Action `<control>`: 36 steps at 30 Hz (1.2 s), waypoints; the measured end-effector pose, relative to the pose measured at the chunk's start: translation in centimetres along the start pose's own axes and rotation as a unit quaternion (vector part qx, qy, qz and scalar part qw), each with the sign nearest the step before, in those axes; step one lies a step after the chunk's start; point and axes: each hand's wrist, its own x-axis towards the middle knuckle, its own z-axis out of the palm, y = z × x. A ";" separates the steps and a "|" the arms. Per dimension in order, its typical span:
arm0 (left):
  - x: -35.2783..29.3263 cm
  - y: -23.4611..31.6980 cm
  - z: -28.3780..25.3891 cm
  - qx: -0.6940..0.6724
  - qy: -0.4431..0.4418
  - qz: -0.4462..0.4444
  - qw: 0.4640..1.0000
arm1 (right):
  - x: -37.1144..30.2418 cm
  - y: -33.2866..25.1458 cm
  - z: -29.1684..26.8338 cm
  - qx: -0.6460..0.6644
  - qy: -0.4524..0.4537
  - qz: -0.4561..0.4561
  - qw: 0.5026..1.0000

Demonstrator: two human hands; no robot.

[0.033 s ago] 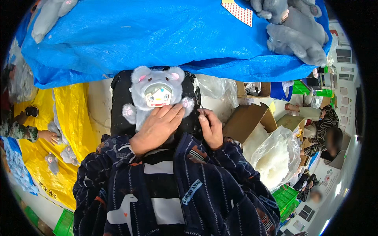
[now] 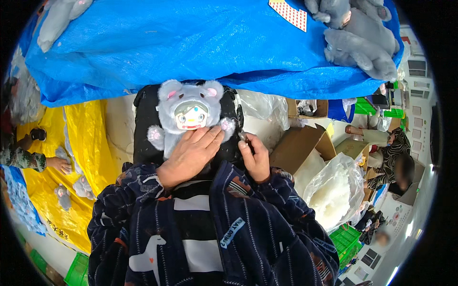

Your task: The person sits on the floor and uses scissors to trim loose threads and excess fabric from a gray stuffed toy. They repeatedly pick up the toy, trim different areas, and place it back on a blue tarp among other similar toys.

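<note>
A grey plush bear [image 2: 169,117] with pink inner ears and a printed doll-like face lies face up on my black-covered lap [image 2: 145,128]. My left hand [image 2: 193,148] rests flat over its belly, just below the face, with fingers stretched out side by side. To the right of the bear's paw, my right hand [image 2: 255,157] is closed in a pinch. A small greyish thing [image 2: 243,137] shows at its thumb and fingertip, too small to name.
Ahead is a blue tarp [image 2: 181,43] with grey plush toys [image 2: 360,55] and a dotted card [image 2: 290,15]. At right stand a cardboard box [image 2: 305,150] and a clear bag of white stuffing [image 2: 334,190]. At left, another person's hand [image 2: 58,165] touches a grey plush over yellow sheeting [image 2: 40,190].
My right fingers have shifted slightly, and the small greyish thing now shows at their tips. My left hand and the bear stay put. The other person's hand has moved slightly with a plush.
</note>
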 end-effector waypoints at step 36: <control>0.6 0.2 1.0 0.074 -0.047 -0.009 0.996 | 2.8 0.3 1.3 -0.074 0.021 -0.035 0.996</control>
